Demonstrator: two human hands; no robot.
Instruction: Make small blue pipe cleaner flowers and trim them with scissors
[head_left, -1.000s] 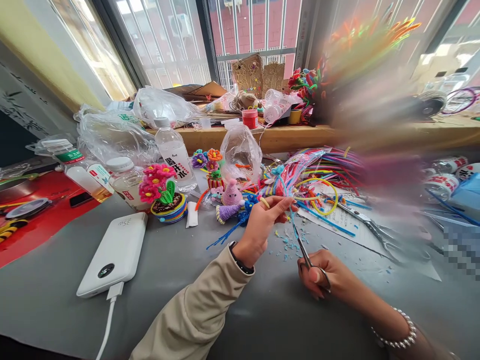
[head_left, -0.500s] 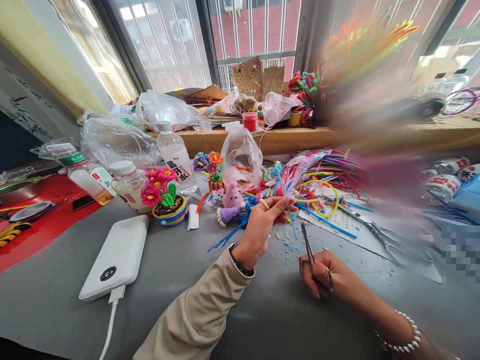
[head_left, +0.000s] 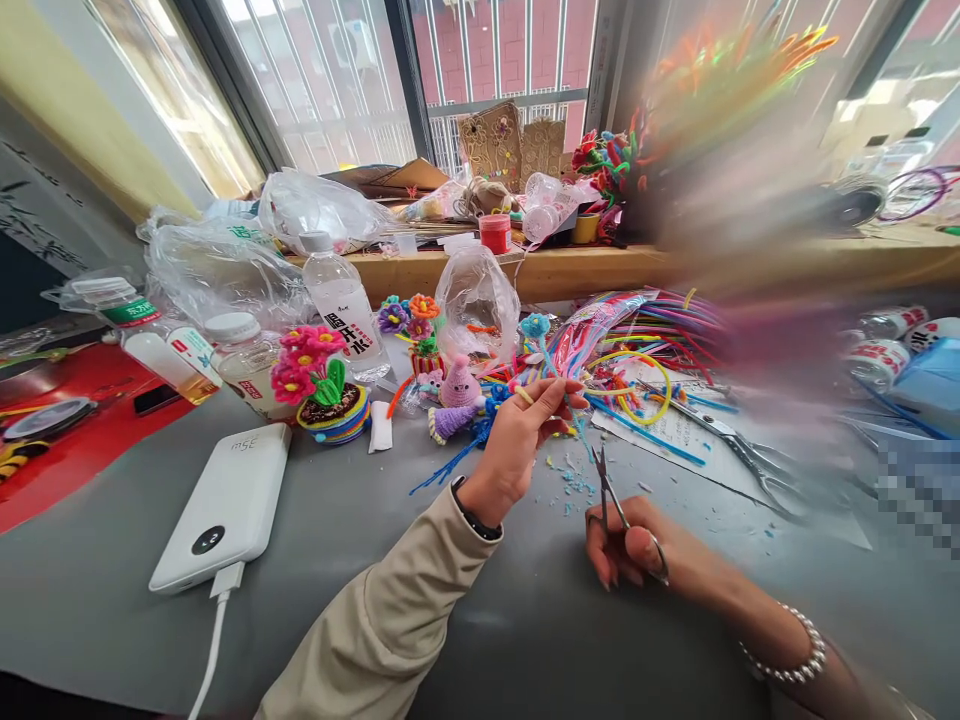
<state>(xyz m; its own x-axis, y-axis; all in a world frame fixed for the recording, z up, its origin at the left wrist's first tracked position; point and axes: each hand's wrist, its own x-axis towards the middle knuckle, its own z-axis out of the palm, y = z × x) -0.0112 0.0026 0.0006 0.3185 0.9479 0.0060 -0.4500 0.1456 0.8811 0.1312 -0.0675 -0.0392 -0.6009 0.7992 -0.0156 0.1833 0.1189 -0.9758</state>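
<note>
My left hand (head_left: 516,445) is closed, its thumb and fingers pinching a light blue pipe cleaner flower (head_left: 535,326). The flower's head rises above my fingers and its thin stem hangs below them. In my right hand (head_left: 645,545) is a small pair of metal scissors (head_left: 604,488), pointing upward with the blades parted, their tips close to the stem's lower end. Bits of blue fuzz (head_left: 574,478) lie scattered on the grey table under my left hand. Behind that hand are a pink-hatted crocheted doll (head_left: 460,383) and dark blue pipe cleaners (head_left: 454,462).
A white power bank (head_left: 225,505) with a cable lies left, near a potted pink flower (head_left: 311,365) and bottles (head_left: 346,310). Large scissors (head_left: 731,440) rest on paper at right, before bundled pipe cleaners (head_left: 652,320). The upper right is blurred.
The scissors' blades have spread apart in my right hand. My left hand still pinches the blue flower, whose head shows more clearly. The whole view has shifted slightly.
</note>
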